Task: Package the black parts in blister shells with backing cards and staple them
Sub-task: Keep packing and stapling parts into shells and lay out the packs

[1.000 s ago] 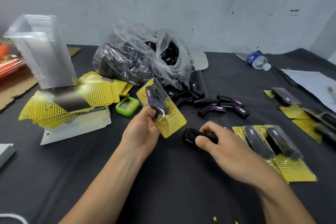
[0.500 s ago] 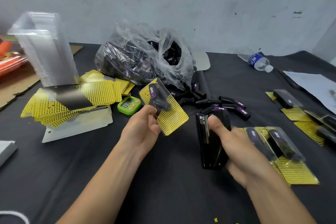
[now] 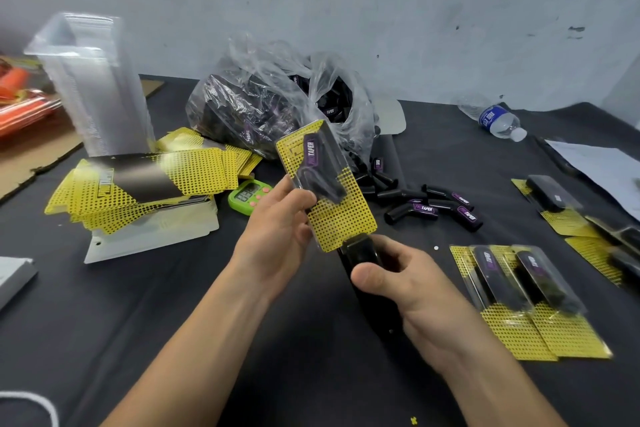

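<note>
Blister pack (image 3: 341, 218): centre frame, light and bendy; left hand (image 3: 277, 236) pinches its left edge, beside the slick clear shell (image 3: 337, 152).
Stapler (image 3: 360, 250): lower centre, rigid, likely heavier; right hand (image 3: 408, 288) fingers curled round it, nose at the pack's bottom edge.
Black part (image 3: 322, 184): hard, enclosed in the shell.

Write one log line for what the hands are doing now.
left hand: holds pack | right hand: grips stapler | stapler: at pack's bottom edge
</note>
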The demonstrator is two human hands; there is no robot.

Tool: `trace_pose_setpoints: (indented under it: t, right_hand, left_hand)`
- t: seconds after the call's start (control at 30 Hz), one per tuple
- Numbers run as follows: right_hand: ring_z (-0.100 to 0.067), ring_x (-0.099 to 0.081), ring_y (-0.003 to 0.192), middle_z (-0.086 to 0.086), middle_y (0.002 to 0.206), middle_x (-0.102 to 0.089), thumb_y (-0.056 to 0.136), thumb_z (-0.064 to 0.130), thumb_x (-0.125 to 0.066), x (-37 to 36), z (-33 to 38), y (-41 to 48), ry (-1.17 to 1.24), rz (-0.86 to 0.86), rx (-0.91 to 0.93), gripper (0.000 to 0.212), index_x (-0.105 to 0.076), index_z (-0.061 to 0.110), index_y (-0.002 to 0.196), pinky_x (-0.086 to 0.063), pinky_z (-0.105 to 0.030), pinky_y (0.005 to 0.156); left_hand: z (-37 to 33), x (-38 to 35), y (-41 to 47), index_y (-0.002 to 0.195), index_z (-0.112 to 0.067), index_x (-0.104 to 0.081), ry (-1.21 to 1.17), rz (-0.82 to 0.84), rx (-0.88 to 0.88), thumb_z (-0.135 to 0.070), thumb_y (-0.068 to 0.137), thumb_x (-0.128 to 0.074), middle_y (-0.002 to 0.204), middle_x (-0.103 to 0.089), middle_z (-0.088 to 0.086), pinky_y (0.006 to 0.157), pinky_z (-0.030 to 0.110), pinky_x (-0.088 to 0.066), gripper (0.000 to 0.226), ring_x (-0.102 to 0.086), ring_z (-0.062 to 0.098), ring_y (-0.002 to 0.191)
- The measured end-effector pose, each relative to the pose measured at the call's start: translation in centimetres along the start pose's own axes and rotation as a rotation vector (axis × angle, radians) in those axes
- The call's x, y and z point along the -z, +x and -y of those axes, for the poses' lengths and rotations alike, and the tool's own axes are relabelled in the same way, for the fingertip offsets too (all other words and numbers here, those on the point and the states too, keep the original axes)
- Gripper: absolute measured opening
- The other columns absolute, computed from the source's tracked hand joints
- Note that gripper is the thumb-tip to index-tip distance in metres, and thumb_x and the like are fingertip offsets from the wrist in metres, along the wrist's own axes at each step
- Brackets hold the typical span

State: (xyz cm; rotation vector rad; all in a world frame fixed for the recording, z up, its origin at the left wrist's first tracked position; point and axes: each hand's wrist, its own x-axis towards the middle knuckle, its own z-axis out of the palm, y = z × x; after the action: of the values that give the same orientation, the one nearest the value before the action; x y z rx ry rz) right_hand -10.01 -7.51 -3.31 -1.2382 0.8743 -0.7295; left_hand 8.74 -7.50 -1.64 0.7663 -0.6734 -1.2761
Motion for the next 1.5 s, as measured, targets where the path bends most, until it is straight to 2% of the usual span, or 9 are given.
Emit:
trace_pose_setpoints:
  t: [0.07,0.17,0.27,0.4,0.6,0.77,0.93,1.33,1.5]
  right_hand:
    - [-0.029,-0.072,0.111,-0.007,0.113,-0.077,0.05,0.045,-0.097,-0.3,-0.1,0.0,-0.069,-0.044,0.048,0.07,-0.075,0.025,0.114,-0.057,-0.042,0.096]
    - [-0.023,-0.073,0.108,-0.003,0.112,-0.077,0.049,0.047,-0.096,-0.4,-0.2,-0.1,-0.122,-0.079,0.087,0.073,-0.072,0.03,0.115,-0.059,-0.039,0.092]
    - [-0.015,-0.073,0.104,0.002,0.111,-0.077,0.047,0.047,-0.096,-0.6,0.1,-0.4,-0.135,-0.083,0.123,0.072,-0.069,0.038,0.112,-0.059,-0.033,0.085]
    - [-0.016,-0.074,0.095,0.001,0.103,-0.078,0.048,0.04,-0.092,-1.0,0.2,-0.5,-0.115,-0.114,0.162,0.066,-0.069,0.031,0.109,-0.057,-0.024,0.077]
    - [-0.015,-0.073,0.088,-0.005,0.098,-0.078,0.057,0.024,-0.091,-1.1,0.3,-0.4,-0.075,-0.137,0.171,0.056,-0.069,0.019,0.109,-0.058,-0.023,0.078]
    - [-0.019,-0.073,0.092,-0.007,0.1,-0.078,0.058,0.025,-0.091,-1.2,0.3,-0.2,-0.06,-0.143,0.145,0.057,-0.07,0.018,0.11,-0.059,-0.029,0.081]
    - [-0.03,-0.072,0.105,-0.009,0.105,-0.078,0.059,0.027,-0.091,-1.2,0.3,-0.2,-0.04,-0.131,0.104,0.058,-0.07,0.019,0.113,-0.059,-0.034,0.087]
    - [-0.019,-0.075,0.101,-0.005,0.105,-0.079,0.065,0.026,-0.086,-1.3,0.6,-0.2,0.015,-0.108,0.058,0.052,-0.07,0.016,0.113,-0.06,-0.023,0.082]
    - [-0.018,-0.075,0.096,-0.004,0.102,-0.079,0.065,0.029,-0.086,-1.4,0.6,-0.1,0.05,-0.108,0.021,0.05,-0.072,0.018,0.111,-0.059,-0.031,0.087]
  left_hand:
    - [0.0,-0.1,-0.2,0.112,-0.014,-0.071,0.046,0.055,-0.025,0.006,0.099,-0.042,0.103,-0.075,0.006,0.052,0.018,-0.052,0.038,-0.069,0.01,0.076]
    - [0.3,-0.1,-0.2,0.112,-0.018,-0.074,0.118,0.113,-0.074,0.001,0.09,-0.05,0.109,-0.074,0.01,0.073,0.03,-0.06,0.038,-0.07,0.018,0.092]
    - [0.5,0.0,-0.2,0.118,-0.018,-0.073,0.113,0.148,-0.077,-0.001,0.087,-0.052,0.112,-0.073,0.012,0.082,0.034,-0.06,0.041,-0.069,0.021,0.096]
    - [0.9,0.2,-0.2,0.129,-0.013,-0.066,0.093,0.195,-0.063,0.0,0.087,-0.051,0.109,-0.07,0.009,0.079,0.031,-0.059,0.047,-0.067,0.019,0.091]
    - [1.2,0.1,-0.1,0.127,-0.016,-0.069,0.093,0.208,-0.058,0.0,0.087,-0.052,0.107,-0.071,0.008,0.077,0.031,-0.059,0.046,-0.067,0.018,0.088]
    - [1.2,-0.1,-0.2,0.119,-0.021,-0.074,0.081,0.202,-0.068,0.0,0.086,-0.052,0.11,-0.072,0.01,0.074,0.031,-0.06,0.045,-0.069,0.017,0.088]
    - [1.2,-0.2,-0.2,0.123,-0.019,-0.072,0.072,0.179,-0.062,-0.001,0.087,-0.052,0.116,-0.071,0.014,0.077,0.032,-0.061,0.045,-0.069,0.021,0.093]
    - [1.2,-0.3,-0.3,0.119,-0.02,-0.074,0.066,0.167,-0.058,-0.002,0.089,-0.052,0.118,-0.072,0.015,0.078,0.036,-0.062,0.041,-0.07,0.023,0.097]
    - [1.5,-0.4,-0.2,0.114,-0.02,-0.076,0.062,0.146,-0.049,-0.002,0.086,-0.053,0.114,-0.074,0.014,0.078,0.037,-0.063,0.041,-0.072,0.022,0.094]
